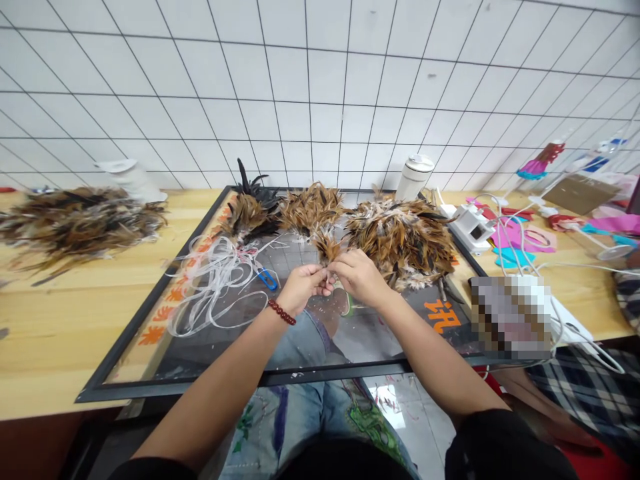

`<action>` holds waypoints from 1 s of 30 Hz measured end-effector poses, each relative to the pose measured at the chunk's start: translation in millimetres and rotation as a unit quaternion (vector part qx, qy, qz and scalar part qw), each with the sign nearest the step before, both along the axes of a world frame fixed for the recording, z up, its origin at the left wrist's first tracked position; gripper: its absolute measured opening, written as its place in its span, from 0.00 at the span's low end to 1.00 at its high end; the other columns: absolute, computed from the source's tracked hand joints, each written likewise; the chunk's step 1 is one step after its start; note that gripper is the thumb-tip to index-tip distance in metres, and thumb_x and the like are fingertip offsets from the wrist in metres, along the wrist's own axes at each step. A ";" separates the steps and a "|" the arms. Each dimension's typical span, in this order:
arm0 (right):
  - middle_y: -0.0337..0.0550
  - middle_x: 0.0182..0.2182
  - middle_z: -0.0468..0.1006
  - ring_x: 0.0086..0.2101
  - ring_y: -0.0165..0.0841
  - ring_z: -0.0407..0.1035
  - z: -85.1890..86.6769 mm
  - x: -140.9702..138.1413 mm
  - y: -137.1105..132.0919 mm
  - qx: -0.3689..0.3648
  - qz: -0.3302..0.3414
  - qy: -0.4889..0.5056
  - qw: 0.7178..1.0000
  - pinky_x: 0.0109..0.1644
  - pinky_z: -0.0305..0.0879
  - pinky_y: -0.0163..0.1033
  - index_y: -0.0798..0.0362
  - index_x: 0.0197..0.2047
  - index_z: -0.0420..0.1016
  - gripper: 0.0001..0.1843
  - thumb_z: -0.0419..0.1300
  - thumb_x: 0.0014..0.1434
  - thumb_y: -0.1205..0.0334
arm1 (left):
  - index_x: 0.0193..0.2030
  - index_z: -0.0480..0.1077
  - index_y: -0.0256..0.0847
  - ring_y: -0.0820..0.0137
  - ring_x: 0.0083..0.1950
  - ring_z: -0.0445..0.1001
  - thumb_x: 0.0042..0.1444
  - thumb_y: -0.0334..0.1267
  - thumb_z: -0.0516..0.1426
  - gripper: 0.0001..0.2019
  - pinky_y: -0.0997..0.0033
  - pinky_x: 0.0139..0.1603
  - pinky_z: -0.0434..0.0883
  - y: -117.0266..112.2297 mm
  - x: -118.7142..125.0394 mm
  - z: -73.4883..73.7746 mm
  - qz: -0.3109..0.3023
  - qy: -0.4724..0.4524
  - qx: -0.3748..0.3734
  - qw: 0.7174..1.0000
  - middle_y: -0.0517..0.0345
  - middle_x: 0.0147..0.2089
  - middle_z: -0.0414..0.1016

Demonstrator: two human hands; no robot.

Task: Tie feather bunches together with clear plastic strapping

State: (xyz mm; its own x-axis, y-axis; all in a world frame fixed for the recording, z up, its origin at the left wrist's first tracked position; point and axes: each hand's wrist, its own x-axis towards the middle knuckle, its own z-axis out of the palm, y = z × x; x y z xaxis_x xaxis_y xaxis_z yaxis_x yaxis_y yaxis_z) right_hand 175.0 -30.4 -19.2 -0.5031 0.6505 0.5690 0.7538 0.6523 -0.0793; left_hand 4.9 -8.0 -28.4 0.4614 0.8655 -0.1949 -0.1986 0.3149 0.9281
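Note:
My left hand [301,288] and my right hand [356,275] meet over a glass-topped frame [150,313], both pinched on the quill ends of a small bunch of brown feathers [327,245] that fans upward between them. A red bead bracelet [281,312] sits on my left wrist. Behind the hands lie piles of brown and black feathers [403,237], with another clump of feathers [250,213] to the left. A tangle of white plastic strips [215,280] and blue scissors [267,278] lie left of my left hand.
A loose heap of feathers [75,223] lies on the wooden table [60,320] at far left. A white cylinder container [414,177] stands at the back. A white glue gun [473,227], cables and pink and blue paper pieces [520,240] fill the right side.

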 end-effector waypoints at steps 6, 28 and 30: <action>0.46 0.35 0.75 0.38 0.34 0.64 0.2 2.1 0.2 0.018 -0.013 0.006 1.000 0.43 0.55 0.40 0.53 0.43 0.74 0.13 0.49 0.63 0.69 | 0.28 0.72 0.31 0.75 0.24 0.73 0.46 0.39 0.65 0.12 0.76 0.26 0.71 2.1 -1.9 -3.2 0.008 -0.011 -0.017 1.000 0.52 0.27 0.75; 0.46 0.34 0.73 0.36 0.35 0.60 -0.9 2.3 1.9 0.072 -0.039 -0.055 0.995 0.43 0.53 0.41 0.54 0.40 0.74 0.11 0.49 0.63 0.66 | 0.27 0.74 0.30 0.75 0.24 0.73 0.45 0.37 0.66 0.10 0.76 0.25 0.72 -0.4 0.0 -1.0 0.032 0.001 -0.050 0.998 0.52 0.25 0.75; 0.45 0.32 0.73 0.35 0.35 0.60 -0.8 1.6 1.5 0.067 -0.037 -0.055 0.996 0.43 0.54 0.41 0.54 0.38 0.74 0.11 0.49 0.63 0.66 | 0.26 0.74 0.30 0.76 0.23 0.72 0.43 0.38 0.67 0.12 0.76 0.25 0.71 -0.9 -0.4 -2.2 0.015 0.005 -0.038 0.999 0.53 0.25 0.75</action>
State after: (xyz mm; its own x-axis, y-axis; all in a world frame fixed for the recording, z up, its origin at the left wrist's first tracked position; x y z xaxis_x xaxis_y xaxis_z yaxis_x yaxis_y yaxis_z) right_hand 176.6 -28.9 -20.0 -0.5205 0.6106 0.5968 0.7999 0.5933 0.0906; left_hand 4.5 -8.9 -30.6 0.4331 0.8617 -0.2643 -0.1999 0.3777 0.9041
